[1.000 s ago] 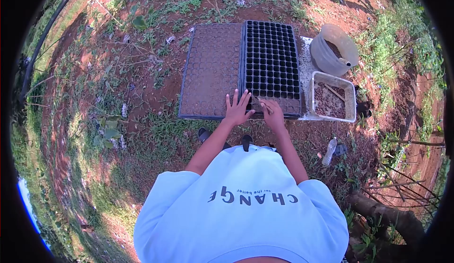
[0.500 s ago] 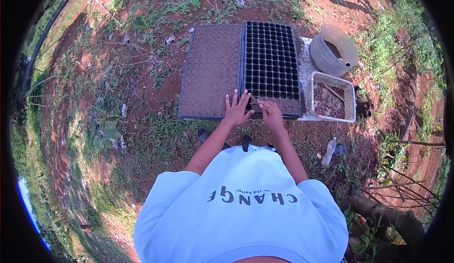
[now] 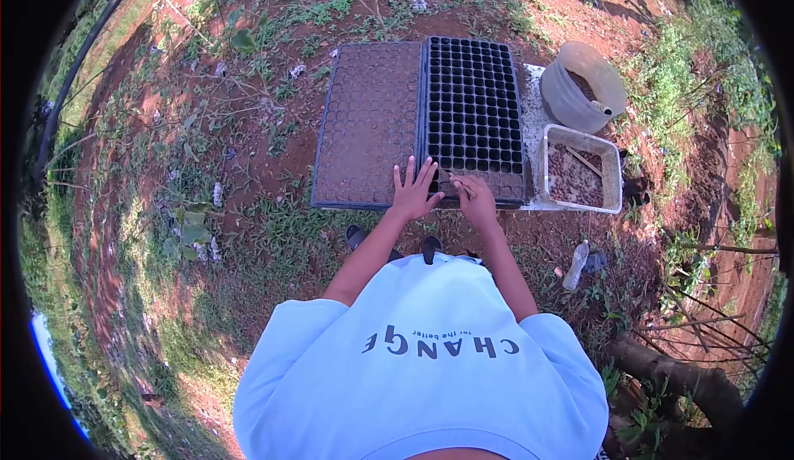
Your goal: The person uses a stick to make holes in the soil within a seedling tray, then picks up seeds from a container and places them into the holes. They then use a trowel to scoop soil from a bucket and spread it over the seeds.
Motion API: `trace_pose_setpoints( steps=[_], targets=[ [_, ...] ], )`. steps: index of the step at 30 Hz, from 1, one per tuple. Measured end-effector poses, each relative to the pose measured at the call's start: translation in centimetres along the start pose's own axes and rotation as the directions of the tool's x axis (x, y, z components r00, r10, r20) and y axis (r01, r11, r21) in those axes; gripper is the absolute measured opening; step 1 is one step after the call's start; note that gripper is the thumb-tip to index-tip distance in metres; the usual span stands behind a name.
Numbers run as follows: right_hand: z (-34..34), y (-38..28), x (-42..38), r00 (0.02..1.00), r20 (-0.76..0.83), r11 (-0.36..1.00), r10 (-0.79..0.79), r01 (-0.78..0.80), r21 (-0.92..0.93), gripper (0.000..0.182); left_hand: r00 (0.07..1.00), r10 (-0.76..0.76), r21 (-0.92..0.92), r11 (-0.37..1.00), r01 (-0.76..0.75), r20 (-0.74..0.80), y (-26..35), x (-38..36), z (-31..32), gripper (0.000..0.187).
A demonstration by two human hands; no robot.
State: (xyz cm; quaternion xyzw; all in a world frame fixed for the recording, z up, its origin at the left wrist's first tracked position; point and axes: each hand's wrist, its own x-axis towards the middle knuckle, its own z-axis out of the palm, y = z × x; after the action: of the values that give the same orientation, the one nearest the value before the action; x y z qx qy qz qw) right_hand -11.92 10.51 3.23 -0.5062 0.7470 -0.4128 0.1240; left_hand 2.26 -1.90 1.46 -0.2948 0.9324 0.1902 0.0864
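Observation:
My left hand (image 3: 413,192) lies with its fingers spread over the seam where the soil-filled seedling tray (image 3: 368,121) meets the black seedling tray (image 3: 474,104). At the near end of the black tray, my right hand (image 3: 475,198) is closed with its fingertips down by the near rows. A thin, light sliver shows at those fingertips, too small to name. Dark brown soil fills the near rows of the black tray, while the cells farther away are dark and hollow. Soil covers nearly the whole left tray. My palms hide part of both near edges.
To the right, a pale bucket (image 3: 571,100) holds some soil. Nearer stands a white rectangular basin (image 3: 619,180) with reddish-brown material and a flat stick (image 3: 585,162). A clear plastic bottle (image 3: 576,265) lies on the ground. A thick branch (image 3: 678,377) is at lower right.

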Motion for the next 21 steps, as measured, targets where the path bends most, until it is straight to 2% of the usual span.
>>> trace_pose_setpoints(
  steps=[4, 7, 16, 19, 21],
  targets=[
    [-0.1, -0.3, 0.1, 1.000, -0.022, 1.000, 0.000, 0.000, 0.013, 0.017, 1.000, -0.003, -0.004, 1.000, 0.003, 0.008, 0.1, -0.1, -0.1, 0.081],
    [-0.1, -0.3, 0.1, 0.999, 0.028, 0.999, 0.029, -0.031, 0.045, 0.017, 1.000, -0.007, 0.000, 1.000, 0.007, 0.026, 0.1, 0.0, -0.3, 0.081],
    [-0.1, -1.0, 0.1, 0.997, -0.033, 0.998, 0.066, -0.065, 0.024, 0.017, 1.000, 0.008, -0.021, 1.000, -0.008, -0.008, -0.2, 0.1, 0.2, 0.082],
    [0.3, -0.7, -0.1, 0.999, -0.034, 1.000, 0.024, -0.024, 0.014, 0.018, 1.000, 0.010, -0.016, 1.000, -0.010, -0.016, -0.2, 0.0, 0.2, 0.082],
    [0.5, -0.8, -0.2, 0.995, -0.099, 0.999, -0.031, 0.029, -0.021, 0.018, 1.000, 0.010, -0.016, 1.000, -0.010, -0.017, -0.2, 0.1, 0.3, 0.082]
  ],
)
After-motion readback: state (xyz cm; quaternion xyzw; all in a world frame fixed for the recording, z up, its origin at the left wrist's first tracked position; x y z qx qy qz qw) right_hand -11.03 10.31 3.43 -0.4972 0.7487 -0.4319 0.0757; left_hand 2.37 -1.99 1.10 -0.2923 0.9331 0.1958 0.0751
